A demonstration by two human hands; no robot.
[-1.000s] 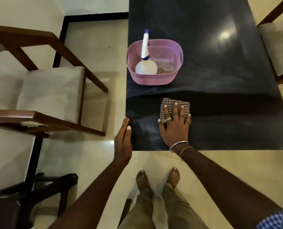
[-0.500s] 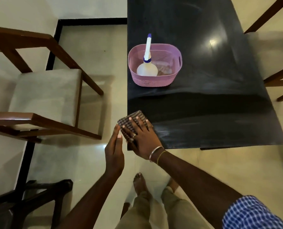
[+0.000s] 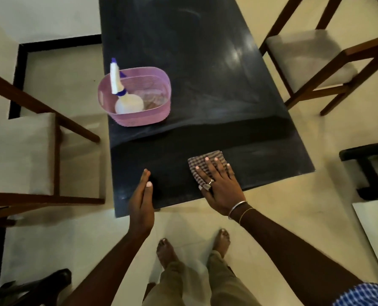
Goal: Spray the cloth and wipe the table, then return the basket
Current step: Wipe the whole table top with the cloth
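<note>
Two straight-fingered hands: right hand (image 3: pixel 221 192) presses one cloth (image 3: pixel 215 156), left hand (image 3: pixel 141 206) above table (image 3: pixel 205 67).

The dark, glossy table (image 3: pixel 205 62) carries a pink basket (image 3: pixel 137 120) close to its left edge. A folded checked cloth (image 3: pixel 215 155) lies flat on the top, nearer the person than the basket and off to its right, close to the near edge. Pale streaks (image 3: pixel 223 107) cross the surface right of the basket.
</note>
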